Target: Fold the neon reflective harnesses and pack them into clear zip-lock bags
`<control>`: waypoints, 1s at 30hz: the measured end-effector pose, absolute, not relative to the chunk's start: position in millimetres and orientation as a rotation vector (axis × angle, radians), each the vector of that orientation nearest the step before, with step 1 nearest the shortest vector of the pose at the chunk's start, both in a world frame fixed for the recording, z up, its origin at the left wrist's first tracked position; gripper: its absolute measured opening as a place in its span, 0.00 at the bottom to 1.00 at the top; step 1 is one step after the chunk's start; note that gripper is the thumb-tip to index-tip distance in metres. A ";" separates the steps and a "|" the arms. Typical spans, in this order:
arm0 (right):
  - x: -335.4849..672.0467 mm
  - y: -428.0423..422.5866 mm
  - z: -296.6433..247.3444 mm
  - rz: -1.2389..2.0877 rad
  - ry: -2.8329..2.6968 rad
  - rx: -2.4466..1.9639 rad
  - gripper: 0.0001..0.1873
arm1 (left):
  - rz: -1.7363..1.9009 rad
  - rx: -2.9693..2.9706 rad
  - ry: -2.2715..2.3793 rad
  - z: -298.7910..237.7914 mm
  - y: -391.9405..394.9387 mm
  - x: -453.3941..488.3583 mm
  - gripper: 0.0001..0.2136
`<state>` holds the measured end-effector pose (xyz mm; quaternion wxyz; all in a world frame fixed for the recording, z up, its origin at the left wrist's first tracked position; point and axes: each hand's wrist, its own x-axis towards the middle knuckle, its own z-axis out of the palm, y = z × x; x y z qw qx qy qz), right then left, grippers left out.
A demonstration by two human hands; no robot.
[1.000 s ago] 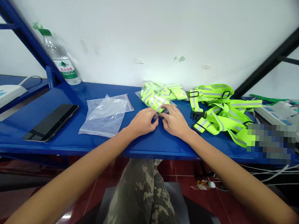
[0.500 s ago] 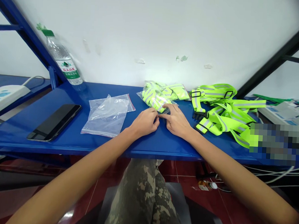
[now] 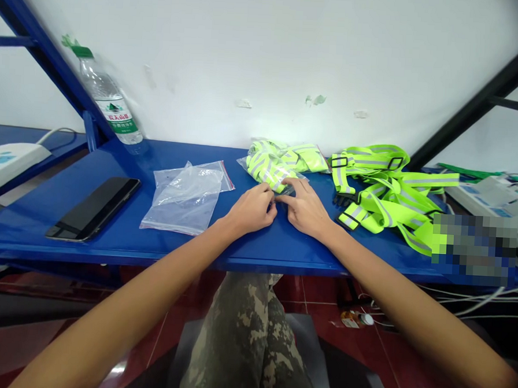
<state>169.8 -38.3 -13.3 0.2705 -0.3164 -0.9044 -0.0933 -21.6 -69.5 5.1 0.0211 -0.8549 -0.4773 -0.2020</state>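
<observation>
**Item 1. My left hand** (image 3: pixel 252 208): centre of the frame, knuckles up, fingers curled in and pinched together on the near edge of the packed bag.

**Item 2. My right hand** (image 3: pixel 307 208): just right of the left hand, fingertips almost touching it. Thumb and forefinger are closed on the same edge, and the forefinger lies along it.

**Item 3. Packed bag** (image 3: pixel 266 168): a clear pouch stuffed with folded yellow-green reflective straps, lying on the counter (image 3: pixel 260 249). It sits directly beyond my fingertips, toward the upper middle of the frame. Its long axis slants from upper left to lower right. The near edge runs between both hands, and the bulk lies slightly more above the left hand, so neither hand is clearly the closer one.

**Item 4. Second packed bag** (image 3: pixel 306 157): same contents, touching the first on its upper right, close to the wall.

**Item 5. Loose straps** (image 3: pixel 384 195): a tangled heap with black buckles, right of centre, near my right wrist but apart from it.

**Item 6. Empty bags** (image 3: pixel 185 196): a flat stack of clear zip pouches, left of centre, apart from my left hand.

**Item 7. Phone** (image 3: pixel 94 207): face up, dark screen, lower left of the counter.

**Item 8. Water bottle** (image 3: pixel 107 102): upper left, against the blue shelf post.

**Item 9. Power strips:** one at the far left (image 3: pixel 4 160), one at the far right (image 3: pixel 485 194), with cables trailing.
</observation>
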 end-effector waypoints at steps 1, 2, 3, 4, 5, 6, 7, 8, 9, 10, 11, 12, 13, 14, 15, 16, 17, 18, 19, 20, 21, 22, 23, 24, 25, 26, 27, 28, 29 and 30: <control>169.7 -38.5 -13.2 -0.253 -2.437 -0.854 0.23 | -0.623 -2.649 -1.482 5.3 -69.6 -21.2 0.10; 169.6 -38.7 -13.2 -0.255 -2.438 -0.856 0.23 | -0.616 -2.647 -1.487 5.5 -69.7 -20.8 0.10; 169.5 -38.9 -13.2 -0.259 -2.440 -0.857 0.22 | -0.607 -2.645 -1.492 5.8 -69.9 -20.2 0.10; 169.4 -39.1 -13.2 -0.262 -2.442 -0.859 0.22 | -0.597 -2.643 -1.496 6.1 -70.0 -19.7 0.11; 169.3 -39.3 -13.2 -0.265 -2.444 -0.863 0.22 | -0.588 -2.641 -1.500 6.2 -70.1 -19.3 0.11; 169.1 -39.5 -13.1 -0.266 -2.445 -0.867 0.22 | -0.583 -2.638 -1.502 6.2 -70.2 -18.9 0.11; 169.0 -39.7 -12.9 -0.266 -2.447 -0.871 0.22 | -0.583 -2.635 -1.505 6.0 -70.3 -18.6 0.11; 168.7 -40.0 -12.7 -0.265 -2.448 -0.874 0.22 | -0.589 -2.631 -1.507 5.5 -70.3 -18.5 0.11; 168.5 -40.2 -12.4 -0.263 -2.449 -0.877 0.22 | -0.601 -2.627 -1.508 4.8 -70.3 -18.5 0.12; 168.2 -40.5 -12.2 -0.263 -2.450 -0.881 0.23 | -0.616 -2.624 -1.506 4.0 -70.3 -18.7 0.12; 168.0 -40.7 -12.0 -0.263 -2.451 -0.883 0.23 | -0.630 -2.623 -1.502 3.1 -70.3 -18.9 0.12; 167.8 -40.9 -11.8 -0.264 -2.455 -0.884 0.23 | -0.641 -2.621 -1.496 2.3 -70.3 -19.1 0.12; 167.6 -41.0 -11.7 -0.265 -2.457 -0.885 0.23 | -0.645 -2.615 -1.490 1.7 -70.3 -19.3 0.12; 167.5 -41.0 -11.7 -0.266 -2.460 -0.887 0.23 | -0.641 -2.605 -1.486 1.3 -70.3 -19.5 0.12; 167.6 -40.8 -11.6 -0.267 -2.463 -0.887 0.23 | -0.628 -2.593 -1.486 1.2 -70.4 -19.5 0.12; 167.8 -40.5 -11.6 -0.267 -2.465 -0.885 0.22 | -0.609 -2.581 -1.489 1.4 -70.4 -19.4 0.12; 168.1 -39.9 -11.4 -0.266 -2.466 -0.880 0.22 | -0.588 -2.570 -1.493 2.0 -70.5 -19.2 0.12; 168.7 -39.3 -11.0 -0.260 -2.465 -0.872 0.22 | -0.567 -2.564 -1.495 2.9 -70.6 -18.9 0.12; 169.5 -38.6 -10.5 -0.252 -2.461 -0.867 0.22 | -0.545 -2.563 -1.496 4.0 -70.7 -18.6 0.12; 170.4 -38.0 -9.7 -0.242 -2.453 -0.869 0.22 | -0.524 -2.565 -1.495 5.3 -70.8 -18.3 0.12; 171.4 -37.4 -8.6 -0.234 -2.440 -0.884 0.22 | -0.502 -2.569 -1.493 6.7 -70.9 -17.9 0.12; 172.3 -37.0 -7.4 -0.232 -2.427 -0.909 0.22 | -0.479 -2.575 -1.493 8.1 -71.0 -17.5 0.13; 173.1 -36.9 -6.1 -0.236 -2.416 -0.940 0.22 | -0.456 -2.581 -1.493 9.3 -71.1 -17.2 0.13; 173.6 -37.1 -4.8 -0.245 -2.411 -0.972 0.22 | -0.436 -2.585 -1.493 10.2 -71.3 -16.9 0.13; 173.9 -37.5 -3.7 -0.257 -2.415 -0.998 0.22 | -0.421 -2.586 -1.494 10.8 -71.6 -16.8 0.13; 173.9 -38.1 -2.7 -0.270 -2.426 -1.017 0.21 | -0.413 -2.582 -1.495 11.0 -71.9 -16.7 0.13; 173.8 -38.8 -2.1 -0.282 -2.441 -1.029 0.21 | -0.411 -2.577 -1.494 10.8 -72.2 -16.8 0.13; 173.5 -39.5 -1.7 -0.294 -2.457 -1.036 0.20 | -0.414 -2.572 -1.491 10.2 -72.5 -17.0 0.13; 173.2 -40.1 -1.6 -0.305 -2.470 -1.043 0.20 | -0.421 -2.570 -1.484 9.4 -72.7 -17.3 0.14; 173.0 -40.5 -1.8 -0.313 -2.479 -1.048 0.19 | -0.426 -2.570 -1.476 8.4 -72.9 -17.6 0.14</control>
